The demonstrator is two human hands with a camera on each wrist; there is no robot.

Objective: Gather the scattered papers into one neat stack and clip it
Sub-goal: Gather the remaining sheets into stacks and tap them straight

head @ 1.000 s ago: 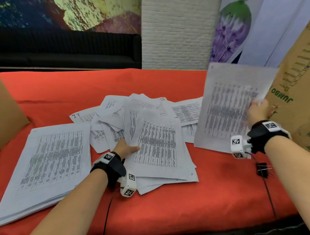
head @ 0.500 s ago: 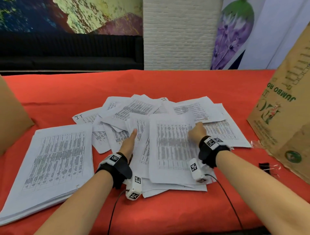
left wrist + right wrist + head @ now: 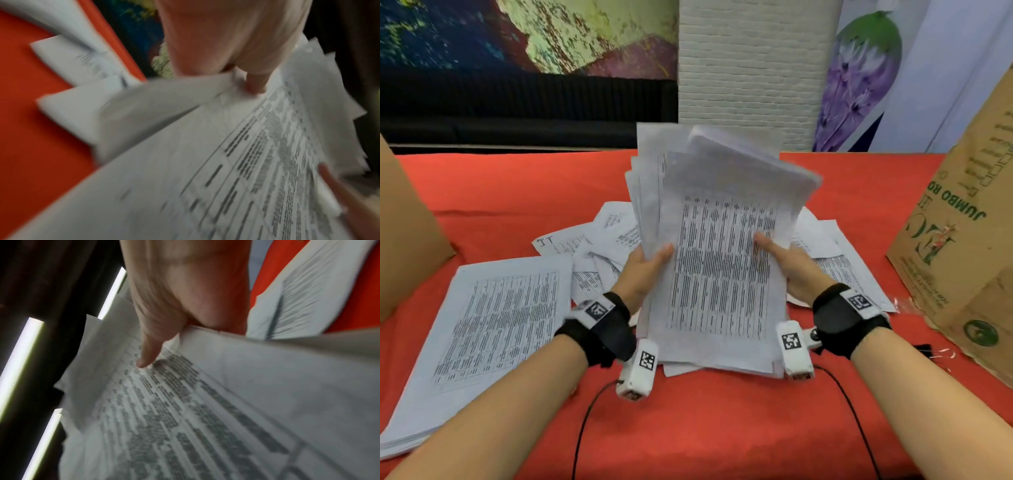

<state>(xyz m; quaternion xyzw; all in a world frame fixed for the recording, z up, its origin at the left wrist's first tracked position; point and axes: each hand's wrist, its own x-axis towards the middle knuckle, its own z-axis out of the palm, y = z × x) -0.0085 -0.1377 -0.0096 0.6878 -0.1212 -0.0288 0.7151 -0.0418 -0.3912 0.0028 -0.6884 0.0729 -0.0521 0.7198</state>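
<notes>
Both hands grasp the sheaf (image 3: 719, 260) by its long edges, left hand (image 3: 643, 270) and right hand (image 3: 787, 267); it tilts up, long axis pointing away from the person.

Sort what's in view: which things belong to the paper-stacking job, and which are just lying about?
Job:
held sheaf, gripped by left hand and right hand
loose papers
side stack
binder clip

Lying about:
paper bag
brown box
red cloth
</notes>
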